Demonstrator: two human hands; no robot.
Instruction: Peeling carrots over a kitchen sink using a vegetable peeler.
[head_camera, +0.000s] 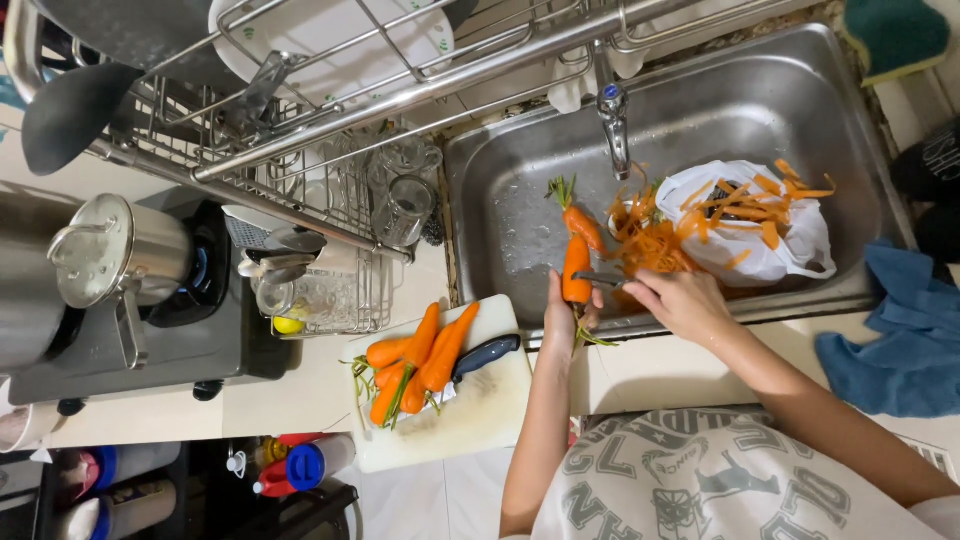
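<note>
A person in a grey printed shirt stands at a kitchen table, seen from above, peeling carrots over a sink. Nearest the body, a white cutting board (470, 420) holds a pile of unpeeled carrots (415, 360) with green tops and a dark-handled knife (487, 354). Just beyond, at the sink's front edge, the left hand (563, 318) is closed around a carrot (577, 270), held upright with its leafy end toward the tap. The right hand (683, 300) grips a peeler (600, 279) whose blade rests against that carrot. The work appears to be mid-peel; the next stroke likely calls for turning the carrot to an unpeeled side. Farther in, orange peelings lie heaped on a white plastic bag (770, 240) in the steel sink (520, 180). To the left sit a dish rack (330, 170) and a lidded pot (115, 255) on a stove.
</note>
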